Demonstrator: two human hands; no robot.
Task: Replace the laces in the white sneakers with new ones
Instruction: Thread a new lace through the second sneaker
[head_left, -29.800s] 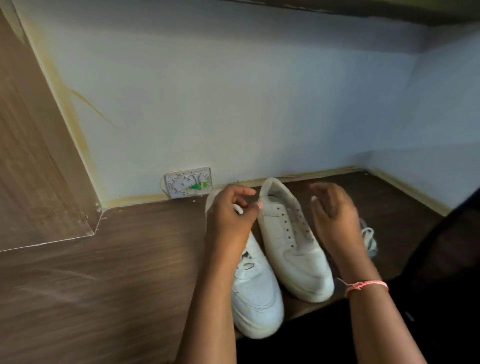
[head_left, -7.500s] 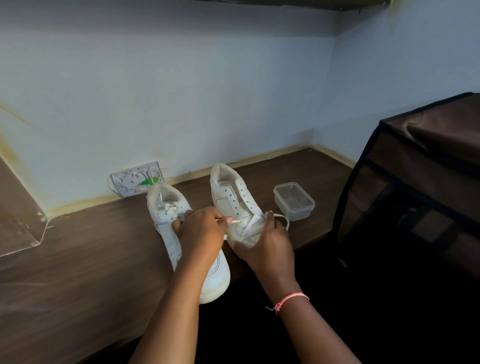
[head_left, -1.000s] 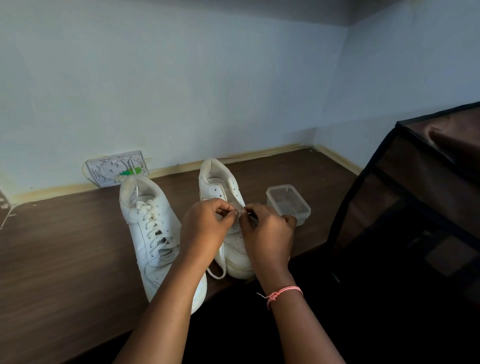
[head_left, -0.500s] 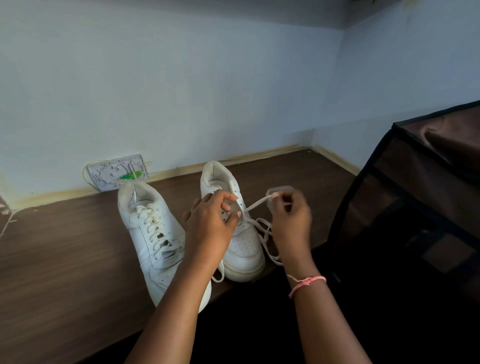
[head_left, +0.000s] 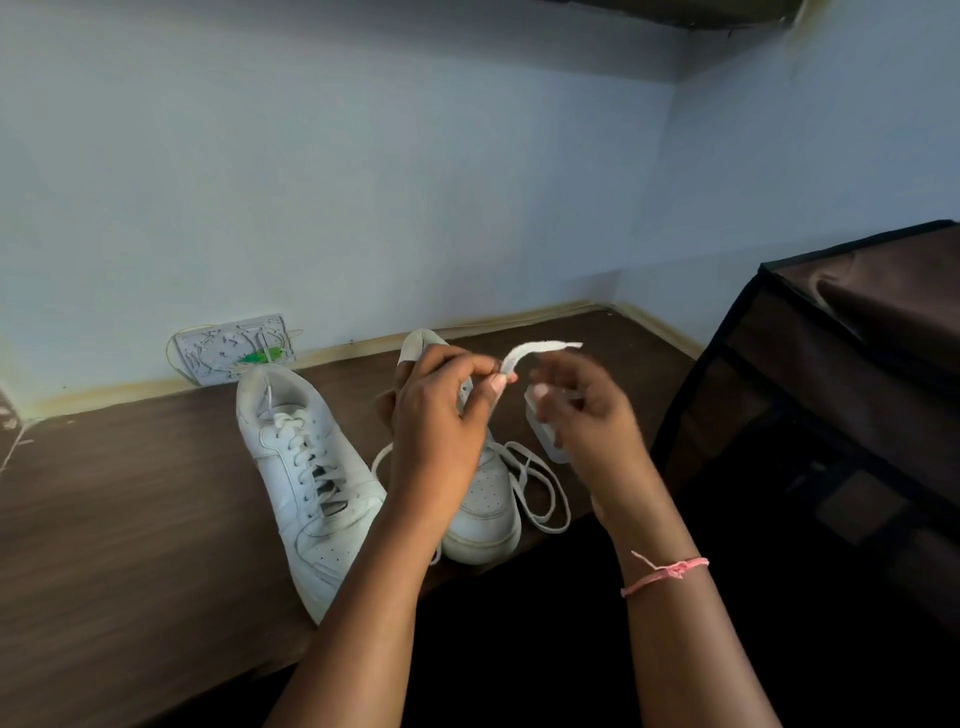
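Now | left hand (head_left: 436, 426) raised, fingers pinching lace (head_left: 524, 353) | right hand (head_left: 587, 410) beside, fingers loosely curled

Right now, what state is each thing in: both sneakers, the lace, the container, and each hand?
Left sneaker: laced, flat on the shelf.
Right sneaker: partly hidden by the left hand; lacing cannot be judged.
Lace: end pinched and raised, the rest looped loose beside the right sneaker.
Container: mostly hidden behind the right hand.
Left hand: pinches the lace.
Right hand: blurred, fingers curled, grip unclear.
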